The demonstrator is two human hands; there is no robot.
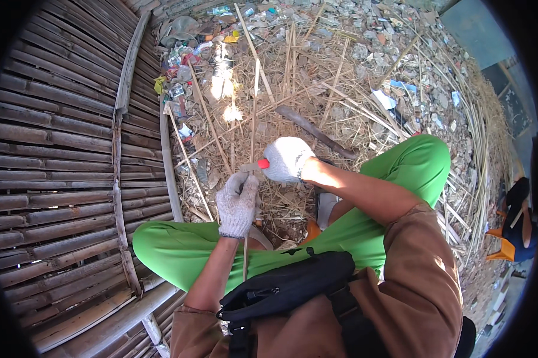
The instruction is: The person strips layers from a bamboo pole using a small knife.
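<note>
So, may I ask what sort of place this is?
Probably a rough outdoor yard, perhaps a place for simple handwork: bamboo slats fill the left side, thin strips lie across the ground, and coloured litter is scattered beyond the hands.

left forearm [214, 269] is slanting forward and slightly right | left hand [236, 207], gloved, is holding a pinch, back upward | right forearm [358, 190] is angling forward and leftward | right hand [288, 160], gloved, is gripping like a fist, sitting just beside and slightly ahead of the left
</note>
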